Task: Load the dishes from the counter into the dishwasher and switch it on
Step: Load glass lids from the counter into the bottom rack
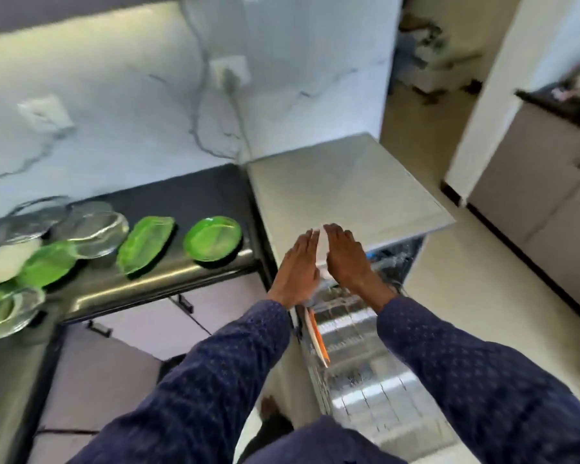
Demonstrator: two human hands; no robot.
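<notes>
Left hand (298, 262): flat, fingers straight, frame centre, against a white object's side.
Right hand (345, 259): flat likewise, opposite side.
Dishwasher (349, 192): grey, open, wire rack (359, 360) out.
Counter (168, 272): dark, glossy; green plates (213, 238), glass bowls (94, 232), left.

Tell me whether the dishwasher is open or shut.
Open. Below the silver-grey dishwasher top, its door is down and the wire rack is exposed beneath both hands.

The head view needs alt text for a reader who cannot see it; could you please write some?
Both hands, left and right, reach flat-fingered over the open dishwasher and its rack. Green plates and glass bowls wait on the counter to the left.
</notes>
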